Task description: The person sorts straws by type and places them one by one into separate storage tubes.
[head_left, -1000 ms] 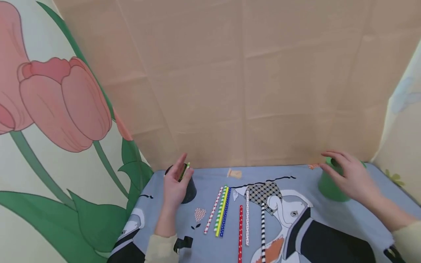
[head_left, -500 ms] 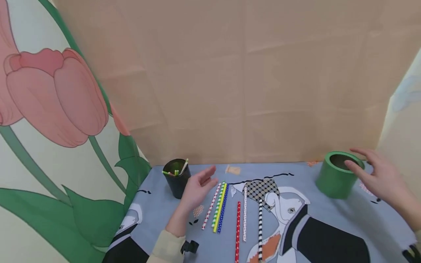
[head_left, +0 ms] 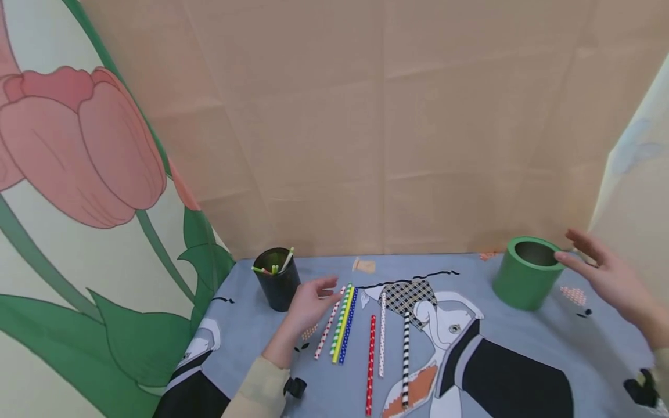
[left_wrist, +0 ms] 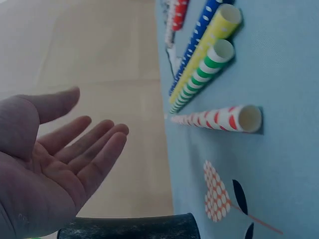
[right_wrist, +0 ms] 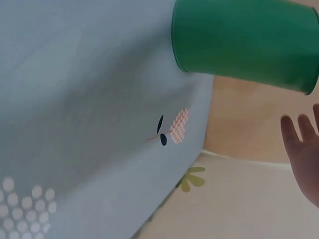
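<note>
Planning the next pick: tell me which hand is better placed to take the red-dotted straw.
Left. The left hand hovers open right beside the red-dotted straw; the right hand is across the table by the green cup.

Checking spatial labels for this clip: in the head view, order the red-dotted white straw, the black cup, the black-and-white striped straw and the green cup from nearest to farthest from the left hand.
1. Red-dotted white straw, right beside the left hand.
2. Black cup, just to the hand's left, near the back.
3. Black-and-white striped straw, further right, mid-table.
4. Green cup, far right, by the right hand.
</note>
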Motion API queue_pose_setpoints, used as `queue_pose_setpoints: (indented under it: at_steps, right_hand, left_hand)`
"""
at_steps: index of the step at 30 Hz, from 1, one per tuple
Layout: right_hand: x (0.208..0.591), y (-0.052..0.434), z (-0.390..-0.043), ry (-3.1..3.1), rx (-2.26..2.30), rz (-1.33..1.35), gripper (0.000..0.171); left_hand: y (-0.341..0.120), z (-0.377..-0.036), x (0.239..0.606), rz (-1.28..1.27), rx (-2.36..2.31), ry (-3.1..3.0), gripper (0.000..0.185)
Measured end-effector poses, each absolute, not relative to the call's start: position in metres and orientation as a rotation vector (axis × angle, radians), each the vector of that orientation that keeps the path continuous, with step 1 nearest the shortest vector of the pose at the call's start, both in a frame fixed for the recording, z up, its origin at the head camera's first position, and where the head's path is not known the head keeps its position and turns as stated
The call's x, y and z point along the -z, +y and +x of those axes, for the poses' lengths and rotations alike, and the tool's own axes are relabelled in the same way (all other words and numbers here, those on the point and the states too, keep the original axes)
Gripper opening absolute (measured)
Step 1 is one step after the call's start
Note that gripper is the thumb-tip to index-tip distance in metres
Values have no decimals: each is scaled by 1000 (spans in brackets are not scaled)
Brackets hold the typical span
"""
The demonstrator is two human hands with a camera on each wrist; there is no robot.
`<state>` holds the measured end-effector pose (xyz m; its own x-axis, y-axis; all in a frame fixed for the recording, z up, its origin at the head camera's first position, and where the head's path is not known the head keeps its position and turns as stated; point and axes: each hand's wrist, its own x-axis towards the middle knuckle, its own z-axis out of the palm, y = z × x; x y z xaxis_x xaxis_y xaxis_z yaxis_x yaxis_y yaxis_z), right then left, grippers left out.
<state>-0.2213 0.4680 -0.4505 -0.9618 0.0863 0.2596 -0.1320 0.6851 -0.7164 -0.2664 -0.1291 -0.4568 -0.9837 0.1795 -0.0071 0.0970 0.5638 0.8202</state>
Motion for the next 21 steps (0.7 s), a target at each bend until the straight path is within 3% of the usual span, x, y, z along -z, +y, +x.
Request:
queue_pose_setpoints:
  at_steps: [21]
  right_hand:
    - [468, 474, -246, -2760, -1301, 49, 88]
  left_hand:
    - [-145, -284, 481, 33, -1136, 2664, 42]
